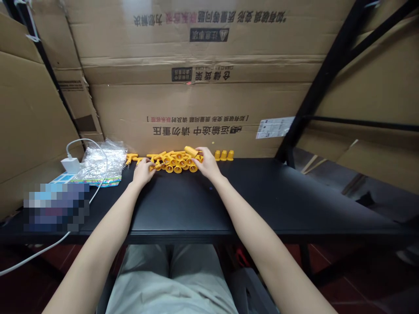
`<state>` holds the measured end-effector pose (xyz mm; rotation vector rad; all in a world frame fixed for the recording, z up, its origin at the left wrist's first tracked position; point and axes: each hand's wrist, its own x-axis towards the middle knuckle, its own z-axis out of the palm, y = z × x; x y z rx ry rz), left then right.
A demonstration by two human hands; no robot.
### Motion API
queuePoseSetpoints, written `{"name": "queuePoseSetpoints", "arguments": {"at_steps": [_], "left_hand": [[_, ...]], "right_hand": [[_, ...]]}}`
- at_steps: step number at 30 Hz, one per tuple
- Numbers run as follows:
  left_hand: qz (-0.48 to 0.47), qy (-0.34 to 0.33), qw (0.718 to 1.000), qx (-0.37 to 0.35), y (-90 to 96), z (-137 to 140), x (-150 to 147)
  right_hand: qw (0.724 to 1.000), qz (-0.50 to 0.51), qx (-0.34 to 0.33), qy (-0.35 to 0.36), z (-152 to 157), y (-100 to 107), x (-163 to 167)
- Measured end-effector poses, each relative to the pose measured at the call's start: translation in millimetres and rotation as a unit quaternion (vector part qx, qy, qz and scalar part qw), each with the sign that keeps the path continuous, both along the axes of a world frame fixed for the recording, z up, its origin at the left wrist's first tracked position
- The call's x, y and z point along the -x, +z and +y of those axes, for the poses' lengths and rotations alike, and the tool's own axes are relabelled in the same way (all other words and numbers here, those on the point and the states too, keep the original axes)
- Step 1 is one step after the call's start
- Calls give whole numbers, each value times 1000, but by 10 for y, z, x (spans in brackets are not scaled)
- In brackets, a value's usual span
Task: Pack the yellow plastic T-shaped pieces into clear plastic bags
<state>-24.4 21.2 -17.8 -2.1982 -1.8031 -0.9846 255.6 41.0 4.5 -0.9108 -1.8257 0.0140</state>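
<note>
At the left end of a yellow pile, my left hand (143, 173) is closed on a yellow T-handled corkscrew (152, 168), whose twisted metal shaft points right. My right hand (207, 162) pinches a yellow bell-shaped cap (191, 151), tilted above the pile. Between the hands lie several hollow yellow caps (177, 169), many with their flared mouths facing me. More yellow T-shaped handles (131, 157) rest behind and left of my left hand, some with metal spirals showing.
Yellow caps (224, 155) stand upright in a row against the cardboard wall (196, 100). On the left of the black tabletop (183, 209) are a clear plastic bag (101, 161), a white charger (70, 165) with its cable, and a blurred-out item (55, 207). A black frame post (314, 83) rises at right.
</note>
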Motion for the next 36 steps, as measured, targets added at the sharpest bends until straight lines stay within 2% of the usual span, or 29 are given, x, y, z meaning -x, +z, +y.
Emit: {"name": "queuePoseSetpoints", "arguments": {"at_steps": [3, 6, 15, 27, 36], "left_hand": [[14, -10, 1000, 3, 9, -20, -38], [27, -15, 1000, 4, 8, -35, -61], [55, -12, 998, 3, -32, -12, -51], [51, -34, 998, -8, -59, 6, -58], [40, -154, 983, -95, 31, -38, -187]], "right_hand": [[994, -84, 3, 70, -72, -32, 123], [987, -132, 26, 93, -94, -83, 173], [983, -142, 51, 101, -130, -90, 191], [984, -152, 67, 64, -130, -73, 157], [979, -168, 66, 92, -173, -80, 235]]}}
